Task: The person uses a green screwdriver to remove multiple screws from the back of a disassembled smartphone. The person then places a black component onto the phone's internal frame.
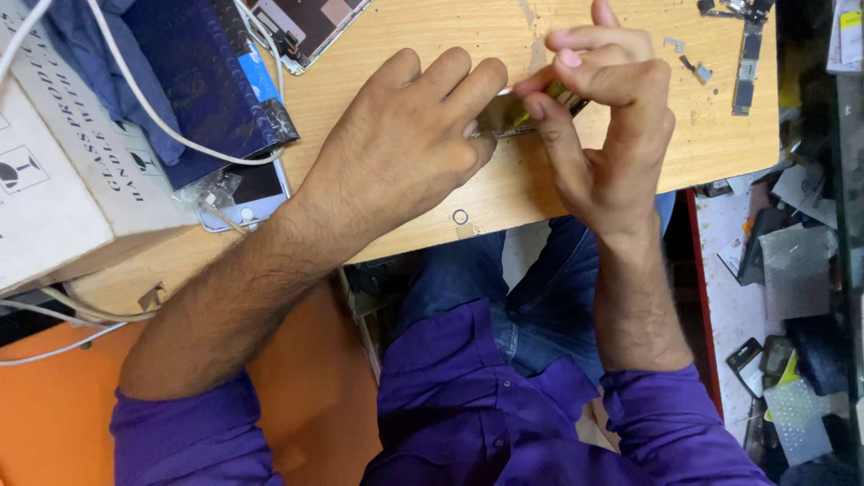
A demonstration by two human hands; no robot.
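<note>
My left hand (405, 135) and my right hand (598, 126) meet over a wooden table (432, 54). Between them they pinch a small flat metallic phone part (508, 117), partly hidden by my fingers. The left fingers press on its left end. The right thumb and forefinger grip its right end, where a dark greenish strip sticks out. A small metal ring (461, 217) lies on the table just below my hands.
A white phone (247, 193) lies under a dark blue pouch (202, 72) and a white cable (153, 108) at left, beside a cardboard box (54, 153). An opened phone shell (301, 27) is at the top. Circuit boards (747, 63) lie at the top right. Phone parts litter the floor (783, 297) at right.
</note>
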